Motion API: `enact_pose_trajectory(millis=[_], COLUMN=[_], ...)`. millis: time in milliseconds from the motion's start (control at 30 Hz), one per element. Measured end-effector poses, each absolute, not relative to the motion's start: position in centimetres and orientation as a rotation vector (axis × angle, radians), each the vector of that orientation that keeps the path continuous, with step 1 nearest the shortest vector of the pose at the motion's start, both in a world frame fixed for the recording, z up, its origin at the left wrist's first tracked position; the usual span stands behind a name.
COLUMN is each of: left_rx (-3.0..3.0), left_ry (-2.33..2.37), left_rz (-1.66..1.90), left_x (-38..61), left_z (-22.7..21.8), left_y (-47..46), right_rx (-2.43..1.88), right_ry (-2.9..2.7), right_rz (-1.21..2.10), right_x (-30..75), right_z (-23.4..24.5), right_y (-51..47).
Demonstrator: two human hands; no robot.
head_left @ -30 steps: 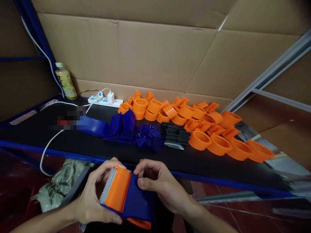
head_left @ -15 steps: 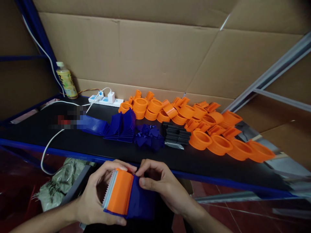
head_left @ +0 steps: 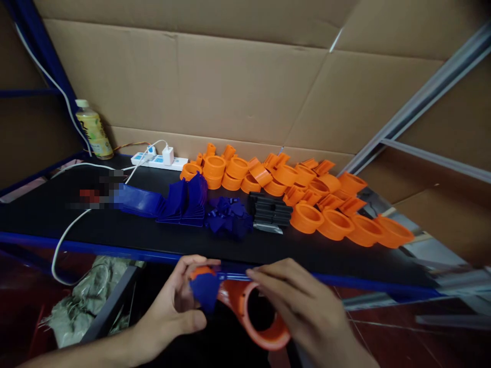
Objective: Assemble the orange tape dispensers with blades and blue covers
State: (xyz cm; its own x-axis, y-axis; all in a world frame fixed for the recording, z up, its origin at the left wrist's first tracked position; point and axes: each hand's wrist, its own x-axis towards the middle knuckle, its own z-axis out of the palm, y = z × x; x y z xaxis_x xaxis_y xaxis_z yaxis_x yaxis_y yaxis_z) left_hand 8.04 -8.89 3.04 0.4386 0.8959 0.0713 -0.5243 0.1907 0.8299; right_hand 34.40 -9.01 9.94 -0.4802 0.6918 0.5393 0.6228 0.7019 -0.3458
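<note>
At lower centre, the orange-and-blue holder (head_left: 235, 300) has blue parts already joined to its orange body, while the loose orange rings (head_left: 307, 219), small blue pieces (head_left: 230, 217) and black strips (head_left: 271, 210) mid-frame seem still unassembled. The left hand (head_left: 169, 313) clasps the holder's blue end between curled fingers and thumb; the right hand (head_left: 309, 301) has its fingers close together by the ringed end, pinching or merely resting, blur hides which. Since the earlier frame, the holder has turned, showing its open ring and hiding its toothed edge.
</note>
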Motion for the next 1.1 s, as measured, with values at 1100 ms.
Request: enact_pose_trajectory(millis=[1100], left_rx=[1.115], left_ry=[0.559], left_rz=[0.673], left_x=[7.6], left_z=[3.7], left_y=[-7.5], right_rx=[-1.695], right_ry=[-1.976], right_rz=[0.065], right_x=[56.2], right_z=[9.3], right_y=[-1.0])
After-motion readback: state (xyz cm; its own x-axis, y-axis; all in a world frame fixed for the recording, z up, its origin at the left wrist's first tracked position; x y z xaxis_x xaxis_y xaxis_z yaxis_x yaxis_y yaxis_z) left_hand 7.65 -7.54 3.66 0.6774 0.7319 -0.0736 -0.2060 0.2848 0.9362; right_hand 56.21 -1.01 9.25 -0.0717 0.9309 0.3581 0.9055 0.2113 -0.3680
